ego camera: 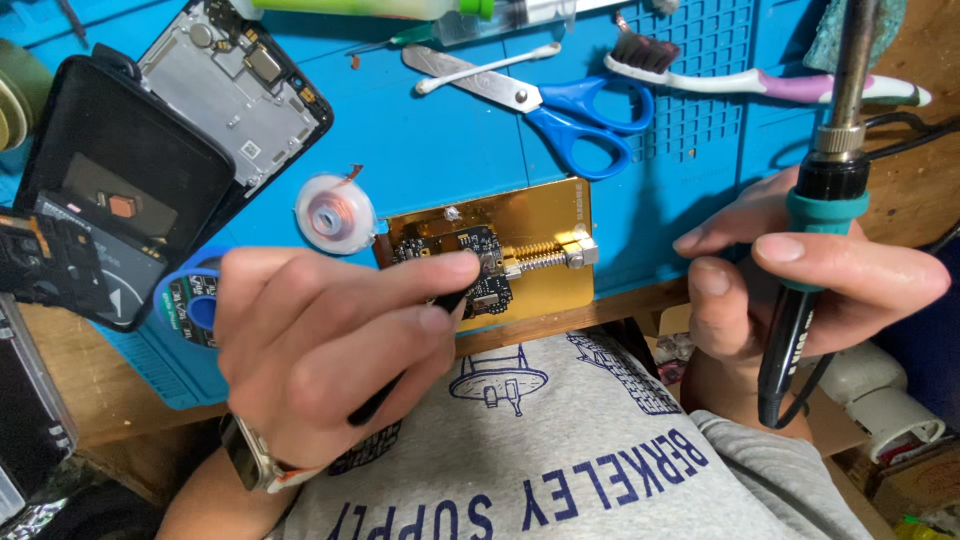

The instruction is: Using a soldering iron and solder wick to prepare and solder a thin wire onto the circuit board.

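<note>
My left hand point(330, 345) pinches a thin black tool point(400, 375), its tip at a small black circuit board point(470, 268). The board is clamped in a gold metal holder point(545, 215) at the near edge of a blue work mat point(440, 140). My right hand point(800, 285) grips a soldering iron point(815, 220) with a black and teal handle. The iron points upward, away from the board, and its cord hangs below the hand. A watch sits on my left wrist.
A spool of copper braid point(335, 213) lies left of the holder. Blue-handled scissors point(545, 100), a cotton swab point(485, 68) and a toothbrush point(760, 80) lie farther back. An opened phone frame point(240, 85) and a dark phone panel point(110, 180) sit at the left.
</note>
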